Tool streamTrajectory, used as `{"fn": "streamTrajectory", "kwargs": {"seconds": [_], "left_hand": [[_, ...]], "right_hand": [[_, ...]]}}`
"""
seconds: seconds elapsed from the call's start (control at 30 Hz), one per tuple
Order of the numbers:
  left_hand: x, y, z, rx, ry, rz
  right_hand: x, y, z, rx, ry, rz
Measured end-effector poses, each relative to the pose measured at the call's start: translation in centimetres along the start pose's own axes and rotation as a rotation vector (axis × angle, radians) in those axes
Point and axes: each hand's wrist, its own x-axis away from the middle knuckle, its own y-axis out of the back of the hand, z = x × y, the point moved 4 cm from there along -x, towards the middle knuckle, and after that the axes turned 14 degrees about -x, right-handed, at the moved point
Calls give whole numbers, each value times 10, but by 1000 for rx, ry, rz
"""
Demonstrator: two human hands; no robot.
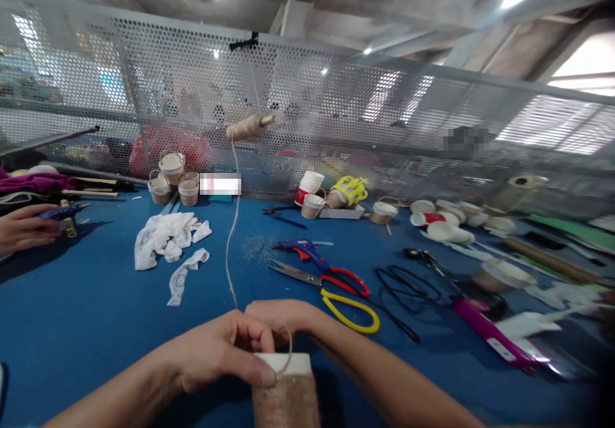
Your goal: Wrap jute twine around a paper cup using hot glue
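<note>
Near the front edge, my left hand (221, 354) pinches a loop of twine against the white rim of a burlap-wrapped cup (288, 402). My right hand (278, 316) is behind the cup, its fingers mostly hidden by my left hand and its wrist bent inward. From a twine spool (247, 127) hung at the mesh, a strand (229, 248) runs down to my hands. Right of it lie scissors (302, 275) with one red and one yellow handle, and a blue glue gun (302, 248).
Another person's hand (29, 229) holds a blue tool at the left. White lace (166, 236) lies left of centre. Small wrapped cups (173, 168) stand by the mesh. At right are black cable (408, 287), a purple tool (494, 335), cups and strips.
</note>
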Motion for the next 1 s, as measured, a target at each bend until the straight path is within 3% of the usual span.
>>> {"fn": "streamTrajectory", "kwargs": {"seconds": [0.1, 0.2, 0.3, 0.4, 0.53, 0.63, 0.73, 0.87, 1.0], "left_hand": [[0, -1, 1, 5, 7, 8], [-2, 4, 2, 2, 2, -24], [-5, 16, 4, 30, -18, -174], [-8, 30, 5, -14, -114, -362], [-10, 38, 5, -258, -149, -437], [-9, 39, 2, -526, -158, -472], [-4, 40, -3, -769, -189, -520], [0, 40, -8, -947, -199, -505], [1, 41, -10, -968, -194, -434]], "right_hand": [[0, 9, 3, -31, 12, -34], [-8, 34, 12, -55, 58, -318], [-6, 60, 19, -20, 88, -592], [18, 85, 15, 85, 36, -813], [73, 111, -6, 259, -169, -1011], [104, 117, -25, 354, -344, -1042], [114, 118, -39, 404, -476, -1008], [99, 122, -54, 391, -614, -901], [79, 129, -70, 313, -688, -865]]}}
